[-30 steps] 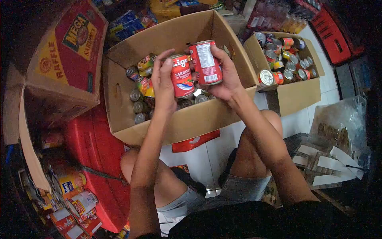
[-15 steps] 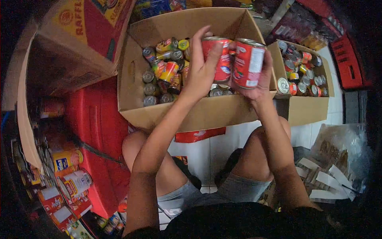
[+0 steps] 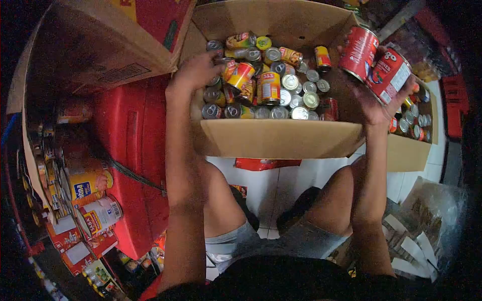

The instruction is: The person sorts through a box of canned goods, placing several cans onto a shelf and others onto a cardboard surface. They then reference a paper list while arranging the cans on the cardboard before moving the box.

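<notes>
Cupping two red cans (image 3: 357,52) side by side from below at the box's (image 3: 281,138) right edge, filling the right hand's (image 3: 374,108) grip, likely to steady both. Reaching with the left hand (image 3: 193,72) over mixed cans (image 3: 268,88) at the box's left side; cannot tell whether gripping any.

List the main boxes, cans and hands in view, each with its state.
Large box: open
Its cans: some upright, some lying
Small box: open, holding cans
Left red can: held, tilted
Right red can: held, tilted
Right hand: holding both red cans
Left hand: at the large box's cans, grip unclear
</notes>
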`<state>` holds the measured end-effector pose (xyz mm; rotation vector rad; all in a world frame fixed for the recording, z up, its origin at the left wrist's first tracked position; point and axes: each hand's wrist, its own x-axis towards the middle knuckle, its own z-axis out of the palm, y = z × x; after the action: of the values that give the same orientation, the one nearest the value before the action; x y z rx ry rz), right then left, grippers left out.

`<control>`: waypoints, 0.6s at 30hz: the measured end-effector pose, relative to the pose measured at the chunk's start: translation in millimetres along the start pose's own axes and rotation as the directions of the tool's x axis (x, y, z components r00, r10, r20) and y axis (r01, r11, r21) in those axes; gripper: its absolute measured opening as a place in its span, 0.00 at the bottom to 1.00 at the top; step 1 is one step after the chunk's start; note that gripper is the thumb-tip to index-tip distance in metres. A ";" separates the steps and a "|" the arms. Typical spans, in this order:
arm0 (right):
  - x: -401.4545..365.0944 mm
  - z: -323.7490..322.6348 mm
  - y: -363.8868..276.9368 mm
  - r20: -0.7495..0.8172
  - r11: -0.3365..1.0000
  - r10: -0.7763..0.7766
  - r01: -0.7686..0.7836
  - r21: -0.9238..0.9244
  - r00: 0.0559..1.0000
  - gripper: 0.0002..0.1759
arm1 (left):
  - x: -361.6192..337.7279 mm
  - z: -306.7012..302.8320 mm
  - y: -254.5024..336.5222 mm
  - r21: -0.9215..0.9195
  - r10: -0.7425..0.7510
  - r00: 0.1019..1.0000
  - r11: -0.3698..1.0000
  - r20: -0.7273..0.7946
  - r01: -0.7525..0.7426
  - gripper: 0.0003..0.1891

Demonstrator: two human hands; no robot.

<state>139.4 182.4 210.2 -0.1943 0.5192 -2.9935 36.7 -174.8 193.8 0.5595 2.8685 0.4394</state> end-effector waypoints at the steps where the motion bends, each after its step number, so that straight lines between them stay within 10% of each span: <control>1: 2.7 -4.1 -1.2 0.002 1.000 0.011 -0.011 0.006 1.000 0.50 | -0.1 1.1 -7.1 0.002 -0.013 1.000 1.000 0.000 0.013 0.22; 3: 7.6 -11.6 -4.0 -0.280 0.909 -0.328 0.222 -0.352 0.902 0.49 | -0.4 2.8 -15.3 0.235 -0.205 0.963 0.958 0.175 0.162 0.24; 7: 10.8 0.6 1.6 -0.393 0.901 -0.356 0.201 -0.384 0.848 0.45 | 5.6 9.9 -17.8 -0.022 -0.144 0.976 0.988 0.164 0.150 0.26; 8: 8.7 -34.9 -14.2 0.214 1.000 -0.001 -0.003 0.018 0.977 0.43 | 9.2 12.4 -15.7 -0.083 -0.126 0.973 0.986 0.195 0.145 0.26; 9: 10.6 -34.4 -12.8 0.208 1.000 0.001 -0.006 0.022 0.978 0.43 | 12.0 14.0 -13.8 -0.145 -0.105 0.969 0.980 0.225 0.140 0.26; 12: 15.5 -16.5 -7.5 0.119 0.998 0.060 -0.061 0.004 0.991 0.42 | 21.5 44.4 -43.3 -0.069 -0.043 0.972 0.996 0.233 0.061 0.25; 14: 17.4 -4.6 -3.5 -0.358 0.990 -0.111 0.070 -0.126 0.927 0.41 | 21.5 34.1 -28.3 -0.052 -0.072 0.963 0.995 0.260 0.089 0.26; 16: 17.7 -2.4 -1.2 -0.385 0.993 -0.106 0.079 -0.085 0.917 0.41 | 21.5 35.4 -16.0 -0.038 -0.100 0.954 0.993 0.284 0.115 0.28; 18: 17.8 -0.6 -2.4 -0.407 0.993 -0.114 0.102 -0.052 0.906 0.40 | 27.5 41.2 -2.4 0.017 0.230 0.973 0.973 -0.020 -0.230 0.34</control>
<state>121.5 182.8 212.4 0.4298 0.6060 -3.1417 20.6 -155.8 150.9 0.9010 2.8395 0.4620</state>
